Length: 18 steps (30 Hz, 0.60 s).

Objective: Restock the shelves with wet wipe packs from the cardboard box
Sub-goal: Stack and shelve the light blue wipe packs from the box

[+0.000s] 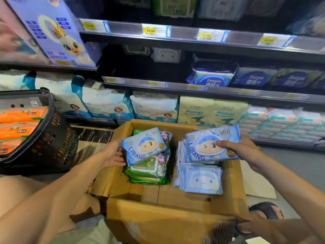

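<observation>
While both hands hold packs above it, the dark metal shelving unit (193,44) spans the background. Its clear price strips carry yellow labels, one reading "10.50". Soft navy film packs marked "Deeyeo" (213,80) sit on the middle shelf.

The open brown corrugated cardboard box (175,217) stands on the floor in front of the shelving, flaps folded outward. The black perforated plastic basket (54,138) to its left holds orange packs.

Inside the box, a stack of pale blue flat film packs (198,178) lies at the right and glossy green packs (146,167) at the left.

Two rectangular light blue wet wipe packs printed "LIBANG", each with a winking cartoon face, are held face-up over the box.
- Left pack (144,147): long axis rises from lower left to upper right. The left hand (112,154) grips its left end, thumb above, fingers below.
- Right pack (211,145): long axis runs roughly left to right. The right hand (246,150) pinches its right end, thumb across the face, fingers hidden behind.
</observation>
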Motion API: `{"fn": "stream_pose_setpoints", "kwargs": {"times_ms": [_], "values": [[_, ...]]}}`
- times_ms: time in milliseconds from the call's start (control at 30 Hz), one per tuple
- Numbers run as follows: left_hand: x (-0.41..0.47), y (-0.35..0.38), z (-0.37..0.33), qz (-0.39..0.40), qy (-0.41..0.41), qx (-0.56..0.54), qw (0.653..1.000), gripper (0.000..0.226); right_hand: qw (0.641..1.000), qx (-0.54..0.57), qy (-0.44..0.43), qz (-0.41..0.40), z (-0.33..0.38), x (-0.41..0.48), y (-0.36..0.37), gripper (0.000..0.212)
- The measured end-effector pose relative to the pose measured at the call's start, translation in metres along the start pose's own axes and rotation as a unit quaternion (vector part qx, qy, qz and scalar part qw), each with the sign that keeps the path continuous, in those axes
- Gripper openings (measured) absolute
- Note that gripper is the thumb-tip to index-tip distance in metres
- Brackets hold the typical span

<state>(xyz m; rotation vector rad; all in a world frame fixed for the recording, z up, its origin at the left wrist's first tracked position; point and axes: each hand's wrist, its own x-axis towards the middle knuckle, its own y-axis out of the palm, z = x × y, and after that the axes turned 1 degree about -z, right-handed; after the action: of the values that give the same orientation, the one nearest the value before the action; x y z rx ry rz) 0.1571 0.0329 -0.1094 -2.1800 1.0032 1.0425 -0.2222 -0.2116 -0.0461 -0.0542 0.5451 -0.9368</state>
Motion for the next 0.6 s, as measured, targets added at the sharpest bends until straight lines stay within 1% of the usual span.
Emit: {"fn": "stream_pose_setpoints", "kwargs": {"times_ms": [67,133,267,433,533,600], "values": [[0.0,0.005,0.004,0.003,-0.007,-0.017,1.0,0.069,1.0,0.002,0.001,0.002,0.001,0.001,0.0,0.036],[-0.001,0.012,0.009,0.017,-0.009,-0.004,1.0,0.072,1.0,0.005,0.002,0.002,0.0,0.002,0.0,0.035],[0.005,0.02,0.021,-0.016,0.026,-0.018,0.999,0.077,1.0,0.002,0.001,0.007,-0.001,0.005,-0.001,0.04],[0.009,0.036,0.023,-0.028,0.062,-0.062,0.996,0.048,1.0,0.003,-0.002,0.006,-0.002,0.006,0.001,0.04],[0.014,0.043,0.023,-0.029,0.086,-0.062,0.994,0.045,1.0,0.008,0.0,0.005,-0.001,0.004,0.001,0.037],[0.015,0.044,0.023,-0.029,0.086,-0.067,0.994,0.046,1.0,0.009,0.002,0.003,-0.001,0.004,0.001,0.037]]}}
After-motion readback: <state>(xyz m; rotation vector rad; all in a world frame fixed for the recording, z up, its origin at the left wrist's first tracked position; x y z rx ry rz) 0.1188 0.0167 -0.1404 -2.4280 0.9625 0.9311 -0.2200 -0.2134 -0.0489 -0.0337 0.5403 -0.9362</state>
